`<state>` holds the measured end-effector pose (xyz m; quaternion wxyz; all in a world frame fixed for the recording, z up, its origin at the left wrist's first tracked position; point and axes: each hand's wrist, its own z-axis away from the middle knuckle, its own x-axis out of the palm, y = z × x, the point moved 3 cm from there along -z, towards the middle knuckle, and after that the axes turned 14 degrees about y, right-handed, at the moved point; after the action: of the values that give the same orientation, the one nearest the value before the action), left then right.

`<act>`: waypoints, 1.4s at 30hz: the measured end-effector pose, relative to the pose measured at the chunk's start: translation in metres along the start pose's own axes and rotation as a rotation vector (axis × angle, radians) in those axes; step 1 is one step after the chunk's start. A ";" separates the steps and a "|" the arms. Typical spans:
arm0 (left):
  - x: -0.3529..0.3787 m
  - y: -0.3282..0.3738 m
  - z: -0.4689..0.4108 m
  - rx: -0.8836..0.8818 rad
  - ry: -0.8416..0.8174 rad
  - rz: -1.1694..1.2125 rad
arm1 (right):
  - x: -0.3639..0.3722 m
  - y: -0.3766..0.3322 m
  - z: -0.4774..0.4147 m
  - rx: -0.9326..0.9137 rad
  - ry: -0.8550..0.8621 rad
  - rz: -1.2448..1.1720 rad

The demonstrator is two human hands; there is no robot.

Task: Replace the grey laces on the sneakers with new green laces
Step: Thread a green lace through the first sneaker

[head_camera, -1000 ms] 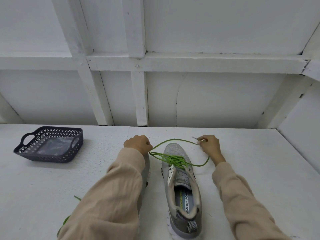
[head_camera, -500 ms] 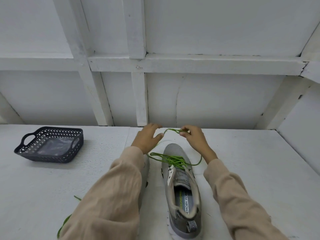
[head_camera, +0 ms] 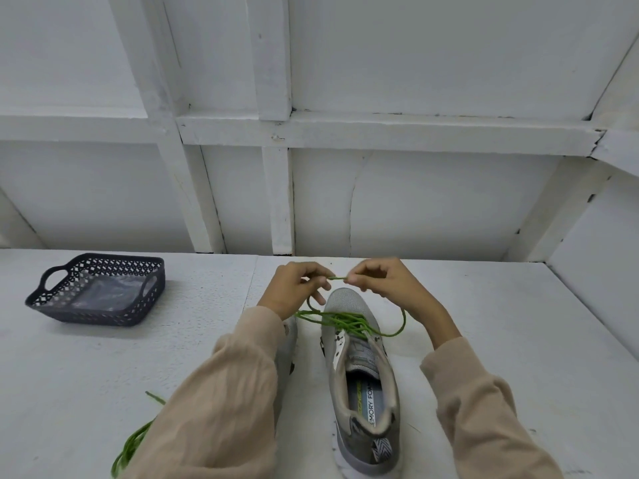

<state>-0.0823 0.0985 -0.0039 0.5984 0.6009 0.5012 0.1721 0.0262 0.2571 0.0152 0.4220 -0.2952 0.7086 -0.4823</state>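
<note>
Above the sneaker's (head_camera: 359, 368) toe, a green lace (head_camera: 337, 279) is pinched by the left hand (head_camera: 294, 292) and right hand (head_camera: 383, 281).

Left hand (head_camera: 294, 292), right hand (head_camera: 382, 285) — fingers (head_camera: 357, 279) pinching, nearly touching

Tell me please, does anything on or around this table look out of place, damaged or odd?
A spare green lace lies loose on the table at the near left, partly under the left sleeve. A long curved crack runs down the white wall panel behind. The sneaker and basket look normal.
</note>
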 end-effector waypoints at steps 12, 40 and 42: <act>0.001 -0.007 0.043 -0.095 -0.275 -0.026 | -0.025 0.029 0.043 0.164 -0.179 0.118; 0.012 0.011 0.041 0.214 -0.297 -0.432 | -0.027 0.032 0.051 0.139 -0.148 0.247; 0.013 0.013 0.040 0.219 -0.306 -0.447 | -0.025 0.030 0.050 0.134 -0.143 0.284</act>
<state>-0.0394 0.0904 -0.0068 0.6215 0.5558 0.5407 -0.1117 0.0815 0.2666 -0.0134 0.5540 -0.1969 0.6775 -0.4420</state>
